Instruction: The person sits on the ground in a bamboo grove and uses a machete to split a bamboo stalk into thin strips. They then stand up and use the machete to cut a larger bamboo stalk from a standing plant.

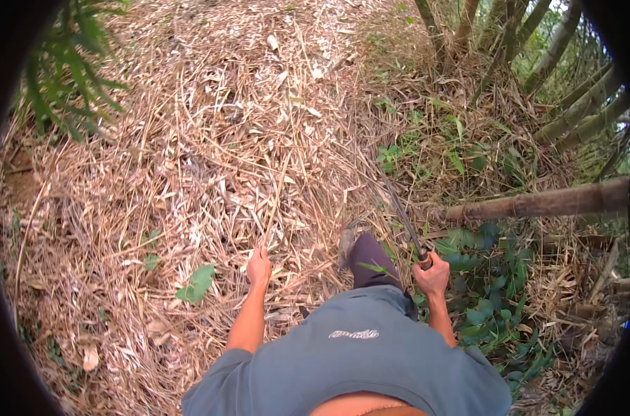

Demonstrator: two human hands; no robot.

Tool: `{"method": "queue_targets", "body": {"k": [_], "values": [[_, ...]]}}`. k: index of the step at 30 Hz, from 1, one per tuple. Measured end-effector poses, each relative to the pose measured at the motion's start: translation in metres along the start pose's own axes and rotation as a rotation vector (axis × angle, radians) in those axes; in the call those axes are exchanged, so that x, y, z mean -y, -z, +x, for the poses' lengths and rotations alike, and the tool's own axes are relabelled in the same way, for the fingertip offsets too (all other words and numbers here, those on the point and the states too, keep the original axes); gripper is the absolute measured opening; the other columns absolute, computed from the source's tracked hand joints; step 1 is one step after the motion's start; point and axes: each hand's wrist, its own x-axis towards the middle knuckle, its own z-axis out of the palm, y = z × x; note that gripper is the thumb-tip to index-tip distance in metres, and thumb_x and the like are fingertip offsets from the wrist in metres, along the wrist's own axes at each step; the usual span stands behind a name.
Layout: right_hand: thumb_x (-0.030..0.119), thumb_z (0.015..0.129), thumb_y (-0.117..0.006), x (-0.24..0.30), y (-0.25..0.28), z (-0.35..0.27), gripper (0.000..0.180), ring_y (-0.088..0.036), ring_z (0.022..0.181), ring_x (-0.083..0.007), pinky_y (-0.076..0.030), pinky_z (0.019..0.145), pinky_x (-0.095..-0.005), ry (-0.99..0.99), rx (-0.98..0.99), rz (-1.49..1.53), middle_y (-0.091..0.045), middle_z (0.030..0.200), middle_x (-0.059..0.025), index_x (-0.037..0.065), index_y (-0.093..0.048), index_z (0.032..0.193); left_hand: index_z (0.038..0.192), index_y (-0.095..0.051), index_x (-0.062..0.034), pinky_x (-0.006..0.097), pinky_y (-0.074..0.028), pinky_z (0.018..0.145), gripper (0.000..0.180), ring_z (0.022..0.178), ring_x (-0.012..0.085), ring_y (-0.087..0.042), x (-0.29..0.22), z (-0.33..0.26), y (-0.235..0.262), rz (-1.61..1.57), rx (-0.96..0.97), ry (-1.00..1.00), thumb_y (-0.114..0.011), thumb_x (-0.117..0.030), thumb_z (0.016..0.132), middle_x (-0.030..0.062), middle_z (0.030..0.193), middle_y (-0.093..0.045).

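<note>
Gripping the handle of a long, dark, narrow-bladed knife (405,220), the right hand (433,276) is closing fully around it, the blade slanting up and away toward a brown bamboo pole (537,204) lying just beyond. The left hand (259,267) is hanging loosely curled, holding nothing, over dry straw-coloured bamboo leaf litter (211,159). Between both hands a dark-trousered leg (370,262) is stepping forward. Green broad-leaved plants (492,291) are growing beside the right hand.

no packages, labels, signs or screens in view
</note>
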Motion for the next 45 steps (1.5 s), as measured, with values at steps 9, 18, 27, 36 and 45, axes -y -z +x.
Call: {"method": "queue_targets", "body": {"k": [9,18,27,36,45], "values": [[0.010,0.076,-0.067,0.112,-0.022,0.208,0.014,-0.051,0.051,-0.0117,-0.041,0.050,-0.0301,-0.037,-0.074,0.336,-0.051,0.056,-0.0023,0.003,-0.055,0.074,0.102,-0.065,-0.0080,0.057,-0.048,0.074,0.042,0.087,0.0481,-0.063,-0.131,0.199,0.007,0.067,-0.010,-0.097,-0.046,-0.045,0.101,0.0255,0.089,-0.068],[0.010,0.079,-0.066,0.232,-0.069,0.408,0.011,-0.059,0.053,-0.0114,-0.046,0.052,-0.0284,-0.023,-0.207,0.638,-0.059,0.059,-0.0028,0.003,-0.059,0.075,0.103,-0.069,-0.0089,0.056,-0.050,0.074,0.033,0.087,0.0473,-0.064,-0.162,0.338,0.018,0.072,0.017,0.018,-0.049,-0.036,0.100,0.0251,0.090,-0.069],[0.018,0.085,-0.062,0.356,-0.167,0.621,0.022,-0.054,0.051,-0.0133,-0.045,0.050,-0.0299,-0.181,-0.195,0.873,-0.055,0.058,-0.0039,0.004,-0.056,0.070,0.096,-0.067,-0.0068,0.055,-0.049,0.070,0.034,0.082,0.0470,-0.064,-0.331,0.650,0.024,-0.114,-0.135,-0.227,-0.050,-0.036,0.101,0.0229,0.083,-0.068],[0.014,0.084,-0.061,0.404,-0.207,0.718,0.017,-0.057,0.049,-0.0130,-0.047,0.046,-0.0288,-0.327,-0.281,0.628,-0.058,0.060,-0.0049,0.002,-0.059,0.072,0.089,-0.061,-0.0099,0.056,-0.049,0.060,0.031,0.071,0.0463,-0.065,-0.581,0.883,0.119,0.097,-0.162,-0.688,-0.053,-0.038,0.100,0.0213,0.073,-0.066],[0.016,0.085,-0.061,0.450,-0.286,0.940,0.020,-0.057,0.050,-0.0140,-0.047,0.047,-0.0302,-0.379,-0.233,0.767,-0.059,0.062,-0.0057,0.001,-0.058,0.072,0.089,-0.060,-0.0102,0.050,-0.050,0.060,0.031,0.066,0.0400,-0.066,-0.806,1.076,0.135,0.131,-0.259,-1.017,-0.056,-0.038,0.100,0.0176,0.070,-0.066]]}}
